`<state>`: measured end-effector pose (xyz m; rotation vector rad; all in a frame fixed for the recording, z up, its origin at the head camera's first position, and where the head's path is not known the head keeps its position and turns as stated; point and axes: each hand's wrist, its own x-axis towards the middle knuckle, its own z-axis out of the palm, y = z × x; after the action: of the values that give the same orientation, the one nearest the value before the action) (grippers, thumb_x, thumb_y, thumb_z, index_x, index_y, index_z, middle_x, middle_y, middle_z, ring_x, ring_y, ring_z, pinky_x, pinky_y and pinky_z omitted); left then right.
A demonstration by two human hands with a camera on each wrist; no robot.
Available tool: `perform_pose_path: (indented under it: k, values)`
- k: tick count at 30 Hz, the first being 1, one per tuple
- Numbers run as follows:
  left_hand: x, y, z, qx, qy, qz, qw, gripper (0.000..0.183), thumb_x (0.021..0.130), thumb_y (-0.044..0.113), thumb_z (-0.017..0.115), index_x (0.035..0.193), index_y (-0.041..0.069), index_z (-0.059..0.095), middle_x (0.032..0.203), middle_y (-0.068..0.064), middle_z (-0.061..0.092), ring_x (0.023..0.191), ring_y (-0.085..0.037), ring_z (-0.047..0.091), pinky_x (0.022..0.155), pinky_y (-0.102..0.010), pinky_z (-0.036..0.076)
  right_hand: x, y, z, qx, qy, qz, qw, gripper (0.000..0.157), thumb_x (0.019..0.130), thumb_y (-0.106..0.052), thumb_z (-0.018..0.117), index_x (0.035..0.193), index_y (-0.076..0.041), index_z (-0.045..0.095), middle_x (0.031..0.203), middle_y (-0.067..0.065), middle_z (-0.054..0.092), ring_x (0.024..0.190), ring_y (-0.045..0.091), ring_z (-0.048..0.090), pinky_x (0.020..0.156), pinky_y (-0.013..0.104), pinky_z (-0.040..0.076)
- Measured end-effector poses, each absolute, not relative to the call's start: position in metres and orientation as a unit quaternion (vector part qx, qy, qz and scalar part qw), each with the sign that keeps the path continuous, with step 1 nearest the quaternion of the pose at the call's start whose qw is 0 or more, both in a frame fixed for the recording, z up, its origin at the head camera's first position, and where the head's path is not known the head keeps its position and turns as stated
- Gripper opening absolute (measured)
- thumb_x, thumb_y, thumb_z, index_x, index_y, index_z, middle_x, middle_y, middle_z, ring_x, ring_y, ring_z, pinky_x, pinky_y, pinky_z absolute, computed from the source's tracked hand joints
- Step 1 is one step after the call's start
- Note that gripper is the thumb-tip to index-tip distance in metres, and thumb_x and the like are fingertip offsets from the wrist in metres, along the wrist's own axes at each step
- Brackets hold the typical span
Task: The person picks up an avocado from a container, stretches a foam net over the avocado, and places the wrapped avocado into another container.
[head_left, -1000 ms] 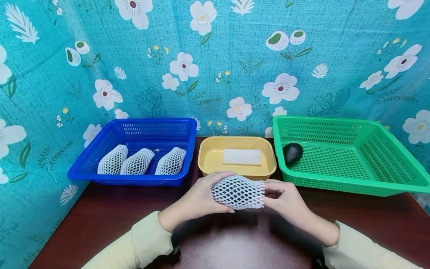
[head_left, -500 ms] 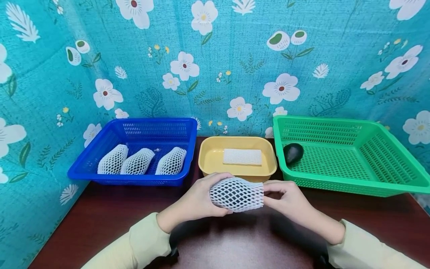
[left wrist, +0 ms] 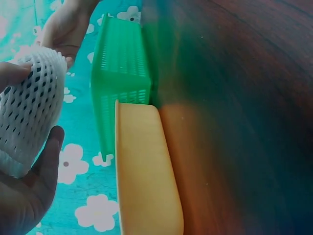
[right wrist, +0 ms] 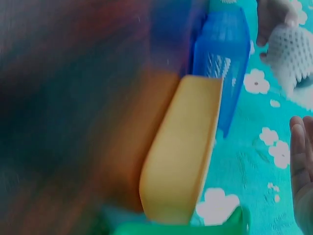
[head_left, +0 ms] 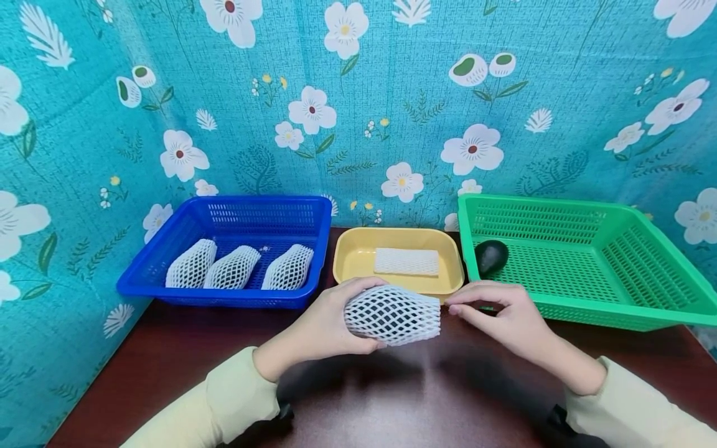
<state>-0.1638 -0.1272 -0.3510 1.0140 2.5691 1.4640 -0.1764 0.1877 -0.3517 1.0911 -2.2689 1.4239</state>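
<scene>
My left hand point(head_left: 330, 320) grips an avocado in a white foam net point(head_left: 392, 314), thumb below and fingers over the top. The dark fruit shows through the mesh, and the net's loose end points right. Just off that end is my right hand point(head_left: 506, 311), its fingers extended and holding nothing; a gap between them and the net shows in the right wrist view. Three netted avocados point(head_left: 232, 267) lie in the blue basket point(head_left: 218, 297). One bare dark avocado point(head_left: 492, 256) rests at the left side of the green basket point(head_left: 594, 305).
Between the two baskets, a yellow tub point(head_left: 344, 264) contains a flat white foam net point(head_left: 406, 261). All three containers stand along the back of the dark wooden table point(head_left: 392, 404). A turquoise floral cloth point(head_left: 358, 124) hangs behind them.
My right hand has drawn away from the net's end, moving right and slightly up. The left hand keeps its hold on the netted avocado, shifting slightly left.
</scene>
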Motion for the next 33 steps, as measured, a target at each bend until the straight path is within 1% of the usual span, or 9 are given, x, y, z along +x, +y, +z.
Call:
perform_pose_path:
  k: [9,12,16,20,24,27,28,30,33]
  values:
    - [-0.160,-0.142,-0.335,0.272,0.817,0.509,0.006,0.077,0.074,0.019,0.091,0.143,0.016,0.055,0.130,0.002,0.063,0.113,-0.018,0.059,0.093,-0.041,0.051,-0.196,0.212,-0.337,0.347,-0.799,0.455,0.186,0.033,0.077,0.019,0.078,0.098,-0.007,0.080,0.090,0.004,0.075,0.084,0.004,0.067,0.071,0.015,0.054]
    - [-0.161,-0.150,-0.333,0.249,0.821,0.514,-0.005,0.078,0.073,0.017,0.091,0.142,0.015,0.054,0.131,0.001,0.062,0.114,-0.020,0.058,0.094,-0.044,0.051,-0.205,0.220,-0.336,0.337,-0.806,0.443,0.201,0.032,0.076,0.020,0.078,0.098,-0.004,0.080,0.091,0.002,0.075,0.085,0.003,0.067,0.073,0.013,0.053]
    - [-0.162,-0.160,-0.334,0.212,0.824,0.526,-0.014,0.080,0.073,0.014,0.092,0.143,0.015,0.051,0.133,-0.001,0.060,0.117,-0.022,0.057,0.096,-0.047,0.049,-0.216,0.230,-0.339,0.306,-0.829,0.419,0.209,0.027,0.079,0.015,0.079,0.098,-0.005,0.081,0.094,-0.004,0.075,0.084,-0.001,0.066,0.072,0.011,0.051]
    - [-0.163,-0.173,-0.333,0.184,0.820,0.541,-0.034,0.084,0.074,0.011,0.091,0.145,0.017,0.048,0.137,-0.004,0.057,0.122,-0.025,0.053,0.099,-0.051,0.046,-0.225,0.240,-0.340,0.268,-0.862,0.385,0.190,0.020,0.086,0.004,0.078,0.100,-0.009,0.081,0.097,-0.005,0.075,0.081,-0.002,0.064,0.067,0.011,0.049]
    - [-0.166,-0.186,-0.332,0.162,0.825,0.537,-0.076,0.091,0.076,0.009,0.090,0.152,0.020,0.042,0.143,-0.007,0.052,0.126,-0.028,0.051,0.101,-0.054,0.044,-0.234,0.250,-0.340,0.225,-0.893,0.363,0.142,0.014,0.093,-0.008,0.076,0.105,-0.012,0.080,0.102,0.005,0.076,0.082,-0.006,0.063,0.066,0.013,0.049]
    - [-0.170,-0.196,-0.333,0.144,0.840,0.512,-0.109,0.094,0.077,0.010,0.089,0.156,0.023,0.040,0.146,-0.009,0.051,0.128,-0.029,0.049,0.102,-0.055,0.042,-0.241,0.258,-0.341,0.195,-0.910,0.350,0.110,0.017,0.096,-0.016,0.074,0.111,-0.010,0.079,0.109,0.012,0.075,0.086,-0.010,0.061,0.067,0.013,0.049]
    - [-0.171,-0.200,-0.334,0.138,0.846,0.502,-0.118,0.093,0.078,0.011,0.089,0.157,0.023,0.040,0.147,-0.010,0.050,0.129,-0.030,0.049,0.102,-0.056,0.042,-0.243,0.260,-0.341,0.187,-0.915,0.342,0.102,0.018,0.097,-0.018,0.074,0.112,-0.010,0.079,0.111,0.013,0.074,0.088,-0.009,0.061,0.068,0.014,0.049]
    - [-0.174,-0.206,-0.335,0.125,0.859,0.477,-0.136,0.091,0.080,0.013,0.088,0.157,0.023,0.040,0.146,-0.011,0.049,0.129,-0.031,0.048,0.100,-0.056,0.042,-0.247,0.263,-0.342,0.179,-0.925,0.323,0.091,0.021,0.098,-0.021,0.073,0.114,-0.009,0.078,0.114,0.014,0.074,0.091,0.000,0.065,0.069,0.018,0.051]
    - [-0.177,-0.214,-0.337,0.104,0.872,0.451,-0.158,0.088,0.081,0.017,0.087,0.156,0.021,0.042,0.145,-0.013,0.048,0.127,-0.032,0.047,0.099,-0.056,0.043,-0.254,0.264,-0.342,0.184,-0.934,0.296,0.072,0.024,0.098,-0.018,0.073,0.117,-0.006,0.076,0.116,0.017,0.072,0.097,0.022,0.069,0.075,0.034,0.058]
